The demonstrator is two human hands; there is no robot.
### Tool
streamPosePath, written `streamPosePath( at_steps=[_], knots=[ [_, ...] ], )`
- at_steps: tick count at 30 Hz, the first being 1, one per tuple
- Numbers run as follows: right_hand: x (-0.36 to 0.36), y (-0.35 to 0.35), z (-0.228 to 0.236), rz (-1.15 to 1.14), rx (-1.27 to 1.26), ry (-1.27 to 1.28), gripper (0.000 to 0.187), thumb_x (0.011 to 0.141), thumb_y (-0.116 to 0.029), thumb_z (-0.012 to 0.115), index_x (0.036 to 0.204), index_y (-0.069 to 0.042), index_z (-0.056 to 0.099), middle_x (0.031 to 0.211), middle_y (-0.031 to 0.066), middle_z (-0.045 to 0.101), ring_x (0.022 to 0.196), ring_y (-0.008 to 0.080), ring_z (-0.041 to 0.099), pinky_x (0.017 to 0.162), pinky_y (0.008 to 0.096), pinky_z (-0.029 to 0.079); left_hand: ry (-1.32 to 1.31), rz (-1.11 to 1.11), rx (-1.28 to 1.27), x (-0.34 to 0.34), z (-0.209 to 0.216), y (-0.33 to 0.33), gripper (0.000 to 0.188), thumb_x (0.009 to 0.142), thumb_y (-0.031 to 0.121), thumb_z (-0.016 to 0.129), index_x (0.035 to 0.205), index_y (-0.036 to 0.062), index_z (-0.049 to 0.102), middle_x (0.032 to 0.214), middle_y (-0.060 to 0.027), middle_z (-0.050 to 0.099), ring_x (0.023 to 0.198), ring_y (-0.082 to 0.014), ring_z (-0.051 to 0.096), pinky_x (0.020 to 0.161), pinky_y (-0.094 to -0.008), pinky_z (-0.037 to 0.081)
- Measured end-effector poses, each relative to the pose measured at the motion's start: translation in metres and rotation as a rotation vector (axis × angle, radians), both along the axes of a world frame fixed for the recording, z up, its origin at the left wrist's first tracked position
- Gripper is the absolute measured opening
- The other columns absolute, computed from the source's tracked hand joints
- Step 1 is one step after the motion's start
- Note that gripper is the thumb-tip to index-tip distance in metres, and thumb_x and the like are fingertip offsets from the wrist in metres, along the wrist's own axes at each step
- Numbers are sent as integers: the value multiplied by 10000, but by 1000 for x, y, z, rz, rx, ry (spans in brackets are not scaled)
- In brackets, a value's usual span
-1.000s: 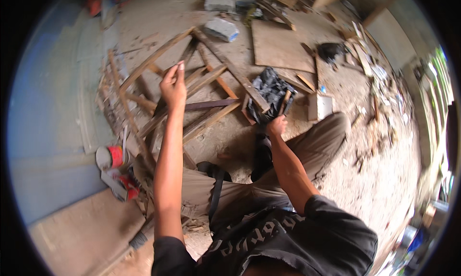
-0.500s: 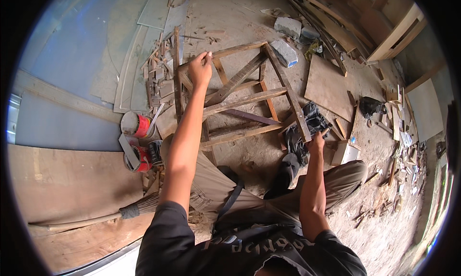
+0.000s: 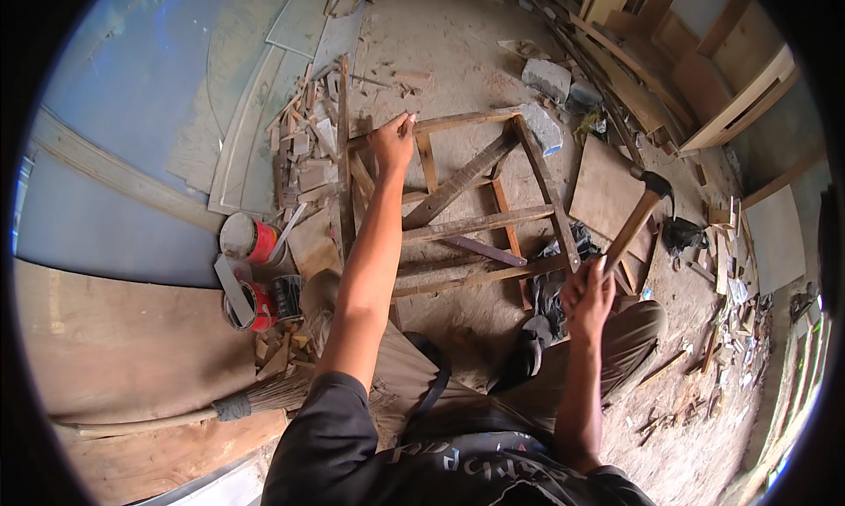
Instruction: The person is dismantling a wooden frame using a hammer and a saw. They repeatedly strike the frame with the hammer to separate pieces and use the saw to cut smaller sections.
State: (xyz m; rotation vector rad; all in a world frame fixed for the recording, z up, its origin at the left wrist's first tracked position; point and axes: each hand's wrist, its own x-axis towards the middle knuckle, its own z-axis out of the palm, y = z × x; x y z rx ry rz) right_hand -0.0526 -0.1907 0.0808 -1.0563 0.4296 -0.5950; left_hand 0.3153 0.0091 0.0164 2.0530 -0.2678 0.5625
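A worn frame of dark wooden bars (image 3: 478, 223), like the skeleton of a stool or small table, lies tilted on the floor before my legs. My left hand (image 3: 393, 143) is closed at its far rail, fingertips pressed together over the wood; anything small between them is hidden. To the right of the frame, my right hand (image 3: 588, 304) grips a claw hammer (image 3: 630, 231) by its wooden handle. The dark metal head is raised, pointing away from me.
Red paint cans (image 3: 255, 238) stand at left, near a broom (image 3: 251, 398). Wood offcuts (image 3: 304, 158) are heaped beyond them. Concrete blocks (image 3: 546, 79) lie behind the frame. At right are a plywood sheet (image 3: 607, 189), a black plastic bag (image 3: 684, 236) and scattered scraps (image 3: 748, 308).
My right hand has come up from beside the frame's right leg, and the hammer is now raised in plain sight. My left hand stays on the far rail. The view has shifted slightly.
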Motion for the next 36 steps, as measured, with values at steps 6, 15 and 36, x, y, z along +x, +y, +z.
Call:
streamPosePath(
  at_steps=[6, 15, 36],
  knots=[
    [8, 17, -25, 88, -170, 83, 265, 1000, -311, 477, 871, -82, 440, 563, -30, 349, 400, 58, 322, 348, 211, 255, -66, -15, 28, 3, -4, 3, 249, 869, 235, 668, 983, 17, 707, 837, -135, 710, 769, -210, 695, 678, -304, 506],
    [14, 38, -20, 242, -227, 193, 181, 982, -233, 529, 925, -70, 473, 611, -47, 423, 486, 28, 382, 410, 194, 317, -128, 22, 113, -3, 2, 0, 251, 852, 260, 685, 960, 37, 722, 814, -144, 702, 736, -279, 686, 685, -331, 504],
    [203, 102, 7, 490, -655, 359, 507, 974, -491, 442, 904, 5, 524, 562, 7, 425, 428, 102, 424, 387, 278, 364, -202, 61, 209, -1, -3, -3, 184, 867, 261, 618, 925, 118, 719, 879, -66, 701, 798, -262, 652, 810, -392, 389]
  ],
)
